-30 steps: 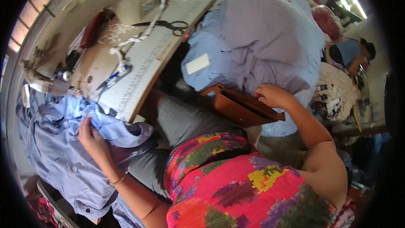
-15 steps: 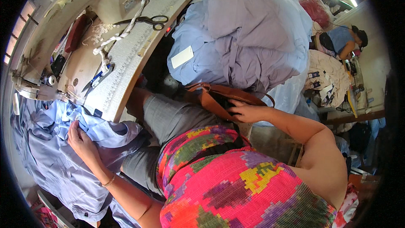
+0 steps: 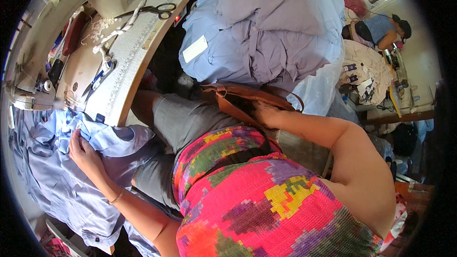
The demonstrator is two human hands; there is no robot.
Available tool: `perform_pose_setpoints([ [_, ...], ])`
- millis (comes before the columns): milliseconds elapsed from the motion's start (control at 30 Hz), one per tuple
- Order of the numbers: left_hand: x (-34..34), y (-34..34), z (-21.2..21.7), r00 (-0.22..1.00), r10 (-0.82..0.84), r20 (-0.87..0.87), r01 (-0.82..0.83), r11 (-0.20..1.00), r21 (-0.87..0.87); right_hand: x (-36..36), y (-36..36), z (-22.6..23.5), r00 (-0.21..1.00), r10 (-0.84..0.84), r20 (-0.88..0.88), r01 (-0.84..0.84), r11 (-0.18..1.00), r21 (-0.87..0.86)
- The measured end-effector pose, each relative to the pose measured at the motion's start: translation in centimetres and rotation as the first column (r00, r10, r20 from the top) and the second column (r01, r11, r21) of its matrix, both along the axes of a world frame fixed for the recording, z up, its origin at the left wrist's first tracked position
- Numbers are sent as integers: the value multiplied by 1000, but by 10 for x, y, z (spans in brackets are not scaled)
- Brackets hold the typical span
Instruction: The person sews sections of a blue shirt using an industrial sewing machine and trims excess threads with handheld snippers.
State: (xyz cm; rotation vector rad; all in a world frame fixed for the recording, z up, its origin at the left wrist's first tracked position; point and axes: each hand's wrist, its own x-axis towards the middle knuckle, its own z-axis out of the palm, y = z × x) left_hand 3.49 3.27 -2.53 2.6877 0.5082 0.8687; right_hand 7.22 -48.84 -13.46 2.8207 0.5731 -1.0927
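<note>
My left hand (image 3: 86, 152) rests on a light blue garment (image 3: 114, 140) at the left, its fingers stretched out and lying loosely on the cloth. The garment spreads over the sewing machine's table edge and hangs down in greyish-blue folds. A brown leather bag (image 3: 233, 107) lies by my lap, its mouth gaping. Deep inside it is my right hand (image 3: 267, 115); the fingers are hidden by the bag, so what they touch cannot be seen.
On the sewing table (image 3: 124, 74) lie black scissors (image 3: 164, 11), small blue-handled thread snips (image 3: 101, 77) and a twisted white cord (image 3: 124, 29). A big heap of blue and grey-mauve cloth (image 3: 266, 33) stands ahead. A co-worker (image 3: 378, 31) sits at the far right near beige cloth (image 3: 362, 69).
My right hand has gone deeper into the brown bag, so its fingers no longer show. My left hand stays on the blue garment. The whole view has shifted slightly.
</note>
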Motion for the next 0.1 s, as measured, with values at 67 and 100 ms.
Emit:
perform_pose_setpoints([
  [67, -2, 3, -1, 1000, 1, -11, -1, 1000, -25, -13, 1, 0, 944, -220, 244, 168, 961, 219],
  [100, -3, 6, -2, 1000, -2, -17, 1, 999, -42, -16, 1, -1, 945, -222, 241, 170, 961, 219],
])
